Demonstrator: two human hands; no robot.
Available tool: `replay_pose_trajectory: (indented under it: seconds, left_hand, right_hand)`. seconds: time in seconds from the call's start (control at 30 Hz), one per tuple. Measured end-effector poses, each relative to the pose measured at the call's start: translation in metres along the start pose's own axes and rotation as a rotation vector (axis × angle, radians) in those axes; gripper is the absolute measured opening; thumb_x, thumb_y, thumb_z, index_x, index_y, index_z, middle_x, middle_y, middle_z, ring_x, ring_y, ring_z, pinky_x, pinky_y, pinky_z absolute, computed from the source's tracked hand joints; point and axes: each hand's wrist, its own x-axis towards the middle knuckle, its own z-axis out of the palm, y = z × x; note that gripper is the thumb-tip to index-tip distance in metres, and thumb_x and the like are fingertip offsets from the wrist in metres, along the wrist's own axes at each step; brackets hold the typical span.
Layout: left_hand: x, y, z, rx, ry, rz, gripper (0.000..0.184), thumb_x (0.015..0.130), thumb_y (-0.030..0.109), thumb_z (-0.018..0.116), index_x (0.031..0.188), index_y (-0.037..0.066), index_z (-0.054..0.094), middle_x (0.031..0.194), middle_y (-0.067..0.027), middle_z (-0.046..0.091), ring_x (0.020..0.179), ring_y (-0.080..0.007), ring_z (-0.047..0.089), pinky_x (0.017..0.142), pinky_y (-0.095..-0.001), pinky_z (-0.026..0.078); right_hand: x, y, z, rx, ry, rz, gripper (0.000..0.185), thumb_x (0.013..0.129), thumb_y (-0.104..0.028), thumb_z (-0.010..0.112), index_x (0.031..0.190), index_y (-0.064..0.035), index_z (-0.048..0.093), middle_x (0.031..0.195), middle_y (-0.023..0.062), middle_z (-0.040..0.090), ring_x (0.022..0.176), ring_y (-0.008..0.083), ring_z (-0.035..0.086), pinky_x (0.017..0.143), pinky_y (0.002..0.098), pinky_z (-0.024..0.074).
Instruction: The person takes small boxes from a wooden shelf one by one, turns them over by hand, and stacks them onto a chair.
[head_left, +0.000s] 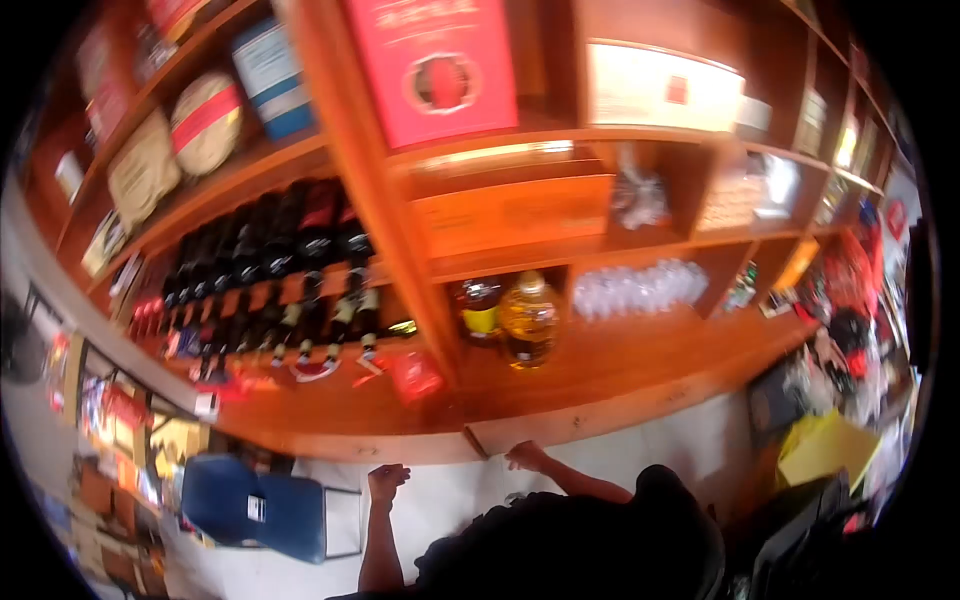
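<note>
Low in the head view, my left hand (388,482) is raised over the pale floor, its fingers loosely bent and nothing visible in them. My right hand (524,457) hovers near the front of a wooden drawer (590,425), fingers a little apart and holding nothing I can see. Both hands are just in front of a wooden shelf unit (640,350). On its ledge stand a large bottle of yellow oil (529,325) and a dark bottle with a yellow label (482,312). A crumpled red plastic packet (415,375) lies left of them.
Several dark wine bottles (290,250) lie in the left rack. Clear glasses (640,290) fill a right compartment, with an orange box (515,215) and a red box (435,70) higher up. A blue chair (260,505) stands left; a yellow bag (830,450) sits right.
</note>
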Motion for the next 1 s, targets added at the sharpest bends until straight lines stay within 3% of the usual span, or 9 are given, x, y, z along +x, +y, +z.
replay_pose_trajectory:
  seconds: [0.13, 0.27, 0.53, 0.6, 0.63, 0.7, 0.83, 0.9, 1.0]
  left_hand:
    - [0.021, 0.028, 0.070, 0.051, -0.255, 0.119, 0.017, 0.082, 0.011, 0.065, 0.082, -0.005, 0.059, 0.076, -0.0168, 0.066, 0.066, -0.0199, 0.066, 0.059, -0.0289, 0.054]
    - [0.016, 0.064, 0.144, 0.133, -0.391, 0.105, 0.019, 0.082, 0.011, 0.065, 0.089, -0.004, 0.055, 0.076, -0.0142, 0.065, 0.065, -0.0195, 0.066, 0.058, -0.0283, 0.054]
    - [-0.041, 0.038, 0.274, -0.018, -0.703, 0.305, 0.020, 0.086, 0.012, 0.061, 0.089, -0.008, 0.063, 0.077, -0.0115, 0.065, 0.064, -0.0128, 0.062, 0.058, -0.0237, 0.050]
    - [-0.059, 0.040, 0.286, 0.224, -0.713, 0.409, 0.021, 0.087, 0.012, 0.059, 0.089, -0.008, 0.063, 0.077, -0.0105, 0.066, 0.066, -0.0136, 0.063, 0.059, -0.0242, 0.051]
    - [-0.078, 0.046, 0.291, 0.066, -0.716, 0.256, 0.022, 0.087, 0.014, 0.059, 0.087, -0.007, 0.064, 0.076, -0.0096, 0.067, 0.068, -0.0139, 0.065, 0.060, -0.0243, 0.052]
    - [-0.094, 0.055, 0.295, 0.137, -0.683, 0.235, 0.021, 0.087, 0.014, 0.059, 0.087, -0.007, 0.064, 0.076, -0.0094, 0.068, 0.070, -0.0142, 0.066, 0.061, -0.0246, 0.052]
    - [-0.075, 0.073, 0.325, 0.282, -0.619, 0.329, 0.015, 0.083, 0.011, 0.062, 0.081, -0.004, 0.063, 0.071, -0.0093, 0.067, 0.065, -0.0136, 0.064, 0.058, -0.0250, 0.050]
    - [-0.064, 0.105, 0.361, 0.327, -0.564, 0.416, 0.012, 0.080, 0.007, 0.065, 0.074, 0.000, 0.057, 0.067, -0.0070, 0.063, 0.059, -0.0121, 0.059, 0.055, -0.0248, 0.048]
    - [-0.072, 0.203, 0.440, 0.045, -0.715, 0.553, 0.015, 0.082, 0.005, 0.065, 0.078, 0.004, 0.051, 0.070, -0.0033, 0.059, 0.067, -0.0094, 0.057, 0.060, -0.0223, 0.046]
  right_hand:
    - [-0.090, 0.049, -0.076, 0.838, 0.376, 0.310, 0.019, 0.083, -0.011, 0.057, 0.096, 0.0025, 0.061, 0.083, 0.0106, 0.066, 0.057, 0.0197, 0.062, 0.046, 0.0271, 0.0463]
    - [-0.203, 0.040, -0.100, 0.634, 0.903, 0.372, 0.017, 0.086, -0.018, 0.058, 0.085, -0.0009, 0.060, 0.070, 0.0120, 0.065, 0.053, 0.0164, 0.058, 0.046, 0.0274, 0.0468]
    - [-0.350, 0.042, -0.102, 0.569, 1.027, 0.463, 0.023, 0.086, -0.019, 0.053, 0.093, -0.0006, 0.065, 0.070, 0.0140, 0.066, 0.050, 0.0169, 0.057, 0.044, 0.0283, 0.0457]
    - [-0.356, 0.051, -0.147, 0.569, 0.962, 0.323, 0.025, 0.088, -0.018, 0.050, 0.098, -0.0002, 0.064, 0.070, 0.0143, 0.065, 0.050, 0.0172, 0.058, 0.043, 0.0280, 0.0460]
    - [-0.357, 0.058, -0.169, 0.630, 0.915, 0.212, 0.026, 0.089, -0.017, 0.047, 0.099, 0.0004, 0.063, 0.069, 0.0147, 0.064, 0.051, 0.0169, 0.058, 0.044, 0.0271, 0.0461]
    - [-0.334, 0.049, -0.215, 0.450, 1.090, 0.190, 0.023, 0.084, -0.010, 0.049, 0.100, 0.0004, 0.061, 0.068, 0.0109, 0.062, 0.051, 0.0155, 0.057, 0.043, 0.0260, 0.0453]
    - [-0.308, -0.056, -0.319, -0.002, 1.154, 0.039, 0.022, 0.078, -0.006, 0.052, 0.096, 0.0034, 0.059, 0.066, 0.0113, 0.059, 0.058, 0.0183, 0.060, 0.050, 0.0323, 0.0473]
    - [-0.294, -0.086, -0.393, -0.440, 1.257, -0.168, 0.023, 0.076, -0.005, 0.054, 0.098, -0.0001, 0.056, 0.075, 0.0199, 0.060, 0.068, 0.0310, 0.061, 0.062, 0.0396, 0.0477]
    - [-0.320, -0.218, -0.466, -0.461, 1.294, -0.476, 0.020, 0.079, -0.002, 0.051, 0.098, -0.0010, 0.055, 0.086, 0.0203, 0.061, 0.080, 0.0364, 0.059, 0.070, 0.0407, 0.0477]
